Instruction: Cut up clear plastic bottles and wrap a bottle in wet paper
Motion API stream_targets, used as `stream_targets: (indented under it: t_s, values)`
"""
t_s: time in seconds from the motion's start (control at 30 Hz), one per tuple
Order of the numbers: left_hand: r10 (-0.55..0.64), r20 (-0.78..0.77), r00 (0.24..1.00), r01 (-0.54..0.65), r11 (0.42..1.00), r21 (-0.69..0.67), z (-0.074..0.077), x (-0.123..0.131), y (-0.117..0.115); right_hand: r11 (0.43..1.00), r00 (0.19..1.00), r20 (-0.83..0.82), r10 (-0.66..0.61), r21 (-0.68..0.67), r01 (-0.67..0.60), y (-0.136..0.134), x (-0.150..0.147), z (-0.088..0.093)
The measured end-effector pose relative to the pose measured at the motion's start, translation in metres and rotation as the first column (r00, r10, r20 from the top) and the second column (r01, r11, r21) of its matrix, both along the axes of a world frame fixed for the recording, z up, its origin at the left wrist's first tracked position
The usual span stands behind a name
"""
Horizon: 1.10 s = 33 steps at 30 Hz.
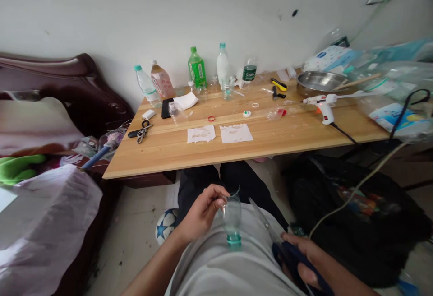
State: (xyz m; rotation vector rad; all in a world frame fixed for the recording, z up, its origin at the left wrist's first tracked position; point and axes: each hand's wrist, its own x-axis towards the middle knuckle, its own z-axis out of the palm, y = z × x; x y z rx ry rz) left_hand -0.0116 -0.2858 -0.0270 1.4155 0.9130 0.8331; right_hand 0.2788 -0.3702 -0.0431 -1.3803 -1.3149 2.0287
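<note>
My left hand (203,212) is closed on the cut rim of a clear plastic bottle top (232,219). It holds the piece upside down over my lap, teal cap at the bottom. My right hand (307,255) rests low on my right thigh, fingers wrapped round the dark blue handles of scissors (262,219). Their blade points up and left toward the bottle piece without touching it.
A wooden table (270,149) stands ahead with several bottles (197,68) at the back. On it lie a white glue gun (324,105), a metal bowl (318,80), two paper scraps (236,133), another pair of scissors (142,131) and bottle caps. Below are a football (165,227) and a black bag (355,205).
</note>
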Motion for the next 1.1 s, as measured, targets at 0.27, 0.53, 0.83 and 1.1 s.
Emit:
stream_targets:
  t_s: [0.27, 0.53, 0.83, 1.1]
  values:
    - [0.042, -0.037, 0.998, -0.041, 0.999, 0.02, 0.018, -0.014, -0.003, 0.913, 0.922, 0.387, -0.019, 0.382, -0.142, 0.002, -0.007, 0.002]
    - [-0.046, -0.139, 0.989, 0.047, 0.999, 0.003, 0.029, -0.009, -0.014, 0.776, 0.801, 0.583, 0.136, 0.44, -0.452, 0.016, -0.012, 0.014]
    - [-0.133, -0.234, 0.963, 0.132, 0.991, -0.021, 0.03, -0.001, -0.015, 0.735, 0.795, 0.603, 0.065, 0.51, -0.446, 0.033, -0.025, 0.032]
    - [0.01, -0.189, 0.982, -0.044, 0.983, -0.18, 0.03, 0.007, -0.009, 0.72, 0.714, 0.694, 0.088, 0.451, -0.528, 0.039, -0.025, 0.034]
